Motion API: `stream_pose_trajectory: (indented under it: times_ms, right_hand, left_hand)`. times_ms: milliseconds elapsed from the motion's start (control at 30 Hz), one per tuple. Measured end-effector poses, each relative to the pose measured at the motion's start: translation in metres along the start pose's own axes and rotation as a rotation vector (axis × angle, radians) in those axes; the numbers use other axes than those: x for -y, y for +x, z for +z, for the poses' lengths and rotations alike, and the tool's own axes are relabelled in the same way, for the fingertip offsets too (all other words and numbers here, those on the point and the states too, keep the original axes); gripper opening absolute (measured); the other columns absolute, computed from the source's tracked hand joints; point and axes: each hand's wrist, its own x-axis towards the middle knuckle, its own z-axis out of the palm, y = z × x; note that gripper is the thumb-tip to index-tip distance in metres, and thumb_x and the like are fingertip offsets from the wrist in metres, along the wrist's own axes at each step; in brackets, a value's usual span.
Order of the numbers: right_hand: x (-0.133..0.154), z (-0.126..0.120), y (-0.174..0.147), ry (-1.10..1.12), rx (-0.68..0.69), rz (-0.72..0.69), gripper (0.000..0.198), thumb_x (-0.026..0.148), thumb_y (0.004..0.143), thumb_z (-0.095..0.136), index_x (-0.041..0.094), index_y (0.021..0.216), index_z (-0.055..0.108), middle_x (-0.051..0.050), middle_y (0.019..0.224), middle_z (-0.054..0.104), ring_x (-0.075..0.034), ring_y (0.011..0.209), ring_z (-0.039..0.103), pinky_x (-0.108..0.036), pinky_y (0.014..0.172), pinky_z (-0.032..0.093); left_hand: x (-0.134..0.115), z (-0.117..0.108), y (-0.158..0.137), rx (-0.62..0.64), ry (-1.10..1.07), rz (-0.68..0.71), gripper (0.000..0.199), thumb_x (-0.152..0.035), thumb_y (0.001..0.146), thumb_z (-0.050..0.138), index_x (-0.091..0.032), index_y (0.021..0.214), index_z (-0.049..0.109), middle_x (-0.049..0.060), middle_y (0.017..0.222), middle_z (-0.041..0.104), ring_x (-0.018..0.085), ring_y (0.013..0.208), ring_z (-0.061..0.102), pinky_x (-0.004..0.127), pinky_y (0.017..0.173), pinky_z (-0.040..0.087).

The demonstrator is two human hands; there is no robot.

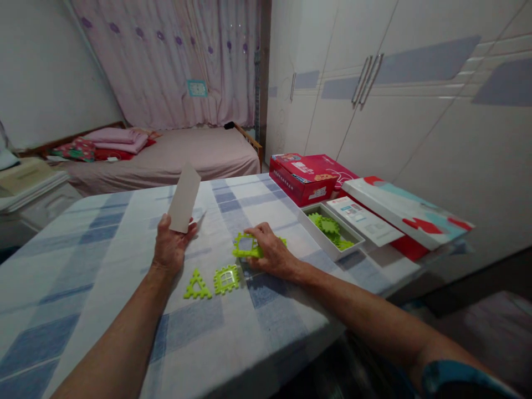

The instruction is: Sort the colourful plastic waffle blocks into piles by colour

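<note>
Here's the left hand (pixel 169 246) pinching a pale card (pixel 185 199) between thumb and fingers, tilted up off the tablecloth (pixel 143 213), likely so that the green pieces below lie uncovered; over at the middle of the table, the right hand (pixel 270 249) curls from above around a green frame piece (pixel 241 254), more green poking out past the knuckles, a grip that probably steadies the toothed edges; just nearer, a triangle piece (pixel 197 293) and a window piece (pixel 227 280) lie flat side by side, apart, perhaps for easy reach; off to the right, the open white box (pixel 337 255) corrals more green pieces (pixel 327 224), its walls presumably keeping them together.
</note>
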Motion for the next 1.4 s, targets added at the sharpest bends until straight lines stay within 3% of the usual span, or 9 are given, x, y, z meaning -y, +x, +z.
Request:
stream_pose_trajectory:
  times_ms: [100,233,367,467,700,900,1133,1267,1400]
  right_hand:
    - [0.001,-0.012,0.006,0.074,-0.104,-0.002,0.056,0.028,0.071,0.069,0.018,0.123,0.049,-0.008,0.111,0.047,-0.019,0.099,0.051,-0.034,0.085,0.049]
    - [-0.002,-0.064,0.001,-0.019,-0.238,0.025,0.051,0.031,0.074,0.067,0.016,0.121,0.052,-0.009,0.109,0.050,-0.021,0.103,0.050,-0.037,0.091,0.046]
    - [-0.029,-0.123,-0.022,-0.266,-0.330,0.203,0.049,0.032,0.073,0.066,0.016,0.118,0.055,-0.009,0.107,0.051,-0.024,0.103,0.051,-0.041,0.095,0.042]
    - [-0.057,-0.144,-0.045,-0.383,-0.307,0.336,0.051,0.035,0.071,0.067,0.017,0.118,0.056,-0.010,0.110,0.052,-0.026,0.108,0.050,-0.041,0.096,0.041]
    - [-0.091,-0.155,-0.075,-0.457,-0.317,0.481,0.060,0.053,0.073,0.065,0.015,0.119,0.057,-0.014,0.116,0.053,-0.029,0.108,0.053,-0.041,0.087,0.048]
    - [-0.094,-0.146,-0.058,-0.397,-0.364,0.429,0.042,0.042,0.077,0.063,0.016,0.110,0.062,-0.011,0.110,0.056,-0.025,0.106,0.054,-0.038,0.087,0.049]
    - [-0.088,-0.147,-0.039,-0.188,-0.599,0.502,0.041,0.041,0.077,0.059,0.013,0.106,0.062,-0.013,0.109,0.059,-0.020,0.085,0.060,-0.038,0.081,0.050]
    - [-0.073,-0.152,-0.045,-0.006,-0.494,0.542,0.038,0.046,0.085,0.047,0.015,0.100,0.063,-0.009,0.103,0.065,-0.020,0.094,0.061,-0.036,0.087,0.047]
    - [-0.063,-0.152,-0.059,-0.054,-0.433,0.499,0.039,0.046,0.088,0.042,0.018,0.104,0.064,-0.008,0.109,0.065,-0.021,0.105,0.058,-0.037,0.093,0.044]
  left_hand:
    - [-0.001,0.000,-0.001,0.017,-0.001,0.009,0.039,-0.047,0.079,0.056,-0.019,0.105,0.060,0.004,0.082,0.064,0.013,0.069,0.062,0.021,0.061,0.056]
    - [-0.001,-0.002,0.000,0.030,0.020,0.011,0.044,-0.050,0.075,0.059,-0.018,0.106,0.059,0.003,0.082,0.064,0.013,0.069,0.063,0.021,0.062,0.057]
    - [-0.002,-0.001,0.000,0.031,0.023,0.008,0.045,-0.049,0.075,0.058,-0.017,0.107,0.058,0.003,0.084,0.065,0.013,0.069,0.063,0.021,0.062,0.057]
    - [-0.003,0.000,-0.002,0.038,0.031,-0.014,0.046,-0.047,0.077,0.057,-0.016,0.111,0.057,0.003,0.083,0.065,0.014,0.071,0.064,0.021,0.063,0.057]
    - [-0.001,-0.005,0.003,0.047,0.035,0.003,0.046,-0.046,0.080,0.053,-0.017,0.116,0.057,0.004,0.085,0.066,0.015,0.074,0.065,0.023,0.067,0.058]
    - [0.000,-0.009,0.006,0.070,0.055,0.005,0.048,-0.047,0.074,0.059,-0.019,0.112,0.060,0.003,0.086,0.067,0.015,0.074,0.065,0.024,0.066,0.059]
    - [0.000,-0.010,0.006,0.071,0.066,-0.001,0.045,-0.050,0.074,0.059,-0.018,0.106,0.062,0.003,0.085,0.067,0.015,0.074,0.065,0.023,0.067,0.059]
    - [-0.001,-0.008,0.005,0.068,0.059,-0.004,0.043,-0.048,0.074,0.058,-0.018,0.105,0.062,0.002,0.084,0.066,0.014,0.073,0.064,0.023,0.066,0.059]
    - [-0.003,-0.005,0.003,0.045,0.058,-0.033,0.044,-0.048,0.074,0.059,-0.018,0.107,0.061,0.003,0.082,0.066,0.014,0.070,0.064,0.023,0.065,0.059]
